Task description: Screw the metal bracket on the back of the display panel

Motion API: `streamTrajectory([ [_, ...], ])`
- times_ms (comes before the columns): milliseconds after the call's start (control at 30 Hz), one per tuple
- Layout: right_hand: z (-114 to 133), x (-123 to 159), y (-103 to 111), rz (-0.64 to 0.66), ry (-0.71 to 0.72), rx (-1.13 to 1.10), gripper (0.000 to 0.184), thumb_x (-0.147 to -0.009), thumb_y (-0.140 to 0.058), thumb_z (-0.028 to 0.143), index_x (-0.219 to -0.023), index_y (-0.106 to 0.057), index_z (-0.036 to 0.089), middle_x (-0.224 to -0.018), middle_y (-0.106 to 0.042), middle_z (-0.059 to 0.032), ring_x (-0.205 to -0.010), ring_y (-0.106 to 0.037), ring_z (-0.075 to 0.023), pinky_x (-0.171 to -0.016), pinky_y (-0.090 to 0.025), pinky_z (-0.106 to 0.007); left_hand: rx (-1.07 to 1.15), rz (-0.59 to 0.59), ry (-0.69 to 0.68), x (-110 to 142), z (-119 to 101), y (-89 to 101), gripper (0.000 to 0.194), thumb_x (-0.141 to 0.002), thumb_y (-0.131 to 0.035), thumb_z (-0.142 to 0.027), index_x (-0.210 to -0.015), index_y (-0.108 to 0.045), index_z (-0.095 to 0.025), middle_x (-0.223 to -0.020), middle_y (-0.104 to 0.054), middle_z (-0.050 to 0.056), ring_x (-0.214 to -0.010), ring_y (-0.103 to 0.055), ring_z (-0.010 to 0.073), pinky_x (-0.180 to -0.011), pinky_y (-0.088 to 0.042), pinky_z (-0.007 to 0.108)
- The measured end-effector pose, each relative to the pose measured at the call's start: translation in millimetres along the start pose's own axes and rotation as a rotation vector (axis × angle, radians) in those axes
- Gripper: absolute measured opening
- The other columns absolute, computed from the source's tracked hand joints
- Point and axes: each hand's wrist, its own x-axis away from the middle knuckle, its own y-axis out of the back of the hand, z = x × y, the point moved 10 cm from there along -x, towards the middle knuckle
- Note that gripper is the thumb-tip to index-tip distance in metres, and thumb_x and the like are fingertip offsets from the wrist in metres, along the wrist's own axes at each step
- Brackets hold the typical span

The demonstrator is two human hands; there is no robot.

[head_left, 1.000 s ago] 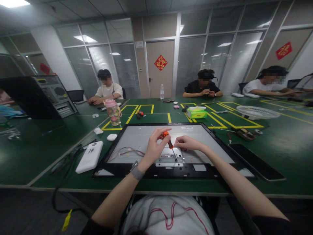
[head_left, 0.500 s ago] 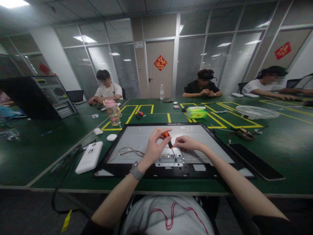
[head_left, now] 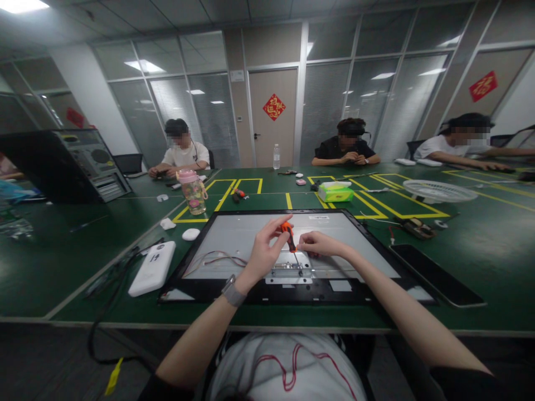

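Observation:
My left hand [head_left: 267,245] is closed around the orange and black handle of a screwdriver [head_left: 289,236]. The index finger reaches over the handle's top end, and the thumb lies along its side. The shaft points down, slightly tilted, with its tip at a screw spot on a metal bracket [head_left: 288,280]. Close beside the lower handle, my right hand [head_left: 320,244] has its fingers curled together; what they pinch, if anything, is hidden. Beneath both hands a flat display panel [head_left: 225,228] with a grey back and black frame lies on the table. Thin wires [head_left: 217,257] run across its left part.
Left of the panel lie a white power bank [head_left: 152,269], a white round case [head_left: 191,234] and black cables. A phone [head_left: 437,275] is at the right. Farther back stand a pink-lidded bottle [head_left: 192,192] and a green tissue pack [head_left: 336,192]. Several people sit across the green table [head_left: 62,278].
The screwdriver's handle has turned a little in my left hand, and its top has shifted slightly. My right hand stays close to the handle. The panel has not moved.

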Motion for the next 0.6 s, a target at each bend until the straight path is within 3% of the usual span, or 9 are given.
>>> streamTrajectory([
  [100, -0.8, -0.3, -0.3, 0.001, 0.004, -0.003, 0.036, -0.080, -0.052, 0.049, -0.077, -0.056, 0.014, -0.053, -0.049, 0.0025, -0.047, -0.047, -0.0093, -0.040, -0.036, -0.018, -0.078, -0.039, -0.030, -0.7, -3.8, 3.7, 0.029, -0.084, -0.058, -0.028, -0.112, -0.062, -0.022, -0.094, -0.057, 0.004, -0.086, -0.055, 0.0135, -0.077, -0.047, 0.025],
  [233, -3.1, -1.5, -1.0, 0.002, 0.003, -0.008, 0.036, -0.080, -0.052, 0.050, -0.076, -0.054, 0.014, -0.052, -0.048, 0.0030, -0.046, -0.047, -0.0090, -0.039, -0.035, -0.018, -0.095, -0.034, -0.046, -0.9, -6.7, 5.4, 0.028, -0.090, -0.047, -0.026, -0.114, -0.062, -0.022, -0.091, -0.055, 0.003, -0.085, -0.053, 0.0128, -0.076, -0.045, 0.024],
  [367, -4.7, -2.4, -0.9, -0.004, 0.002, -0.007, 0.037, -0.080, -0.052, 0.052, -0.076, -0.054, 0.015, -0.053, -0.049, 0.0027, -0.046, -0.048, -0.0095, -0.040, -0.036, -0.018, -0.076, -0.027, -0.040, -1.0, -6.0, 6.1, 0.036, -0.092, -0.038, -0.020, -0.123, -0.056, -0.023, -0.101, -0.053, 0.005, -0.093, -0.052, 0.0141, -0.084, -0.043, 0.027],
  [600, -3.7, -1.5, -0.2, -0.007, -0.001, -0.001, 0.037, -0.080, -0.052, 0.052, -0.073, -0.053, 0.015, -0.051, -0.049, 0.0025, -0.045, -0.046, -0.0093, -0.040, -0.035, -0.019, -0.052, -0.063, -0.003, -1.4, -4.6, 7.4, 0.035, -0.091, -0.043, -0.023, -0.124, -0.055, -0.022, -0.110, -0.047, 0.007, -0.095, -0.052, 0.0140, -0.080, -0.047, 0.024],
])
